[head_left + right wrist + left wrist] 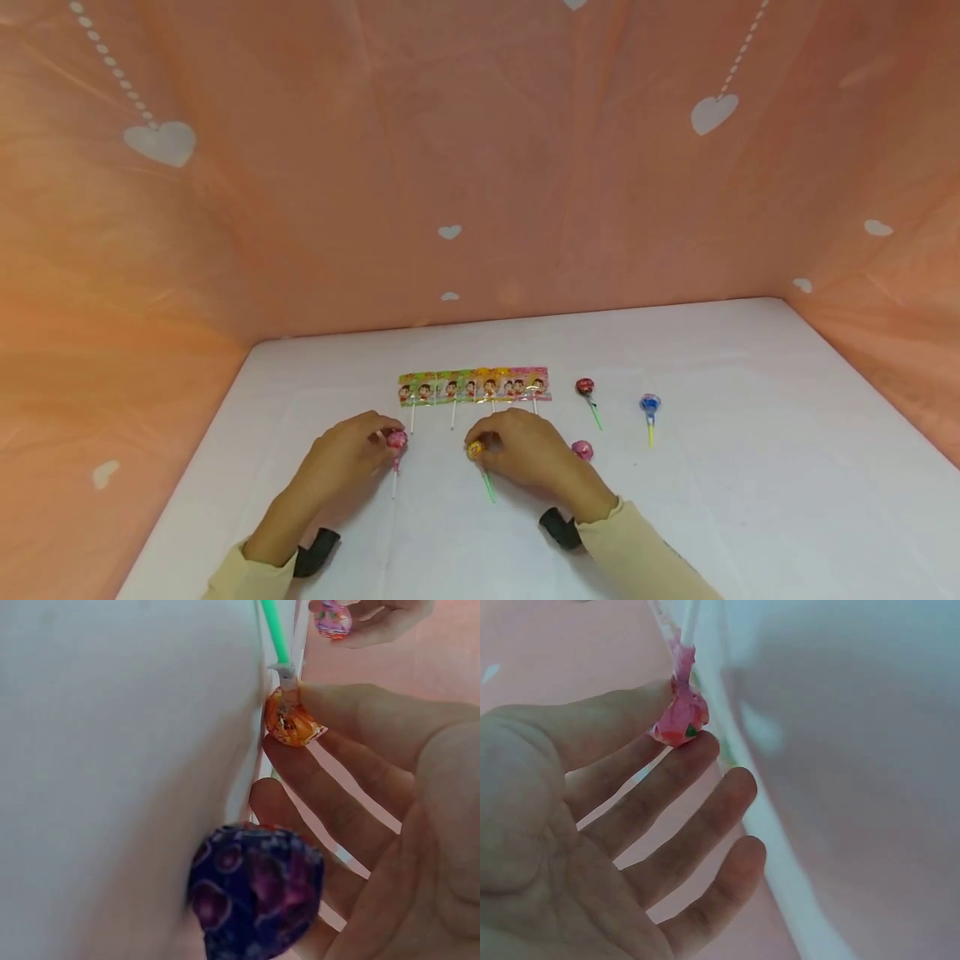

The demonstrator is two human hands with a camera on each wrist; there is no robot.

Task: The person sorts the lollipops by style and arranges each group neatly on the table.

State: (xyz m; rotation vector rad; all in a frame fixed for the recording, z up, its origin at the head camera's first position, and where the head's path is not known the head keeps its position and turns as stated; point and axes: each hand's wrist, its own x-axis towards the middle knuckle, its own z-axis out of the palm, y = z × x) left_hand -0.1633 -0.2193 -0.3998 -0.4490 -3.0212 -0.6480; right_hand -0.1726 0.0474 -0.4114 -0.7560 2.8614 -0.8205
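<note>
My left hand (343,455) pinches the wrapped head of a pink lollipop (397,439), whose white stick points toward me. In the left wrist view the thumb and fingertips hold this pink lollipop (681,716) while the other fingers spread loosely. To its right, my right hand (531,452) grips an orange-yellow lollipop (475,450) with a green stick. The right wrist view shows that orange wrapper (291,726) between thumb and fingers. Beyond both hands lies a row of flat lollipops (453,387) in green, yellow and pink wrappers, with white sticks toward me.
A pink-purple lollipop head (582,450) shows beside my right wrist, its stick hidden. Farther right lie a dark red lollipop (585,387) with a green stick and a blue lollipop (649,404) with a yellow stick. An orange cloth (510,167) with white hearts surrounds the white table (750,500).
</note>
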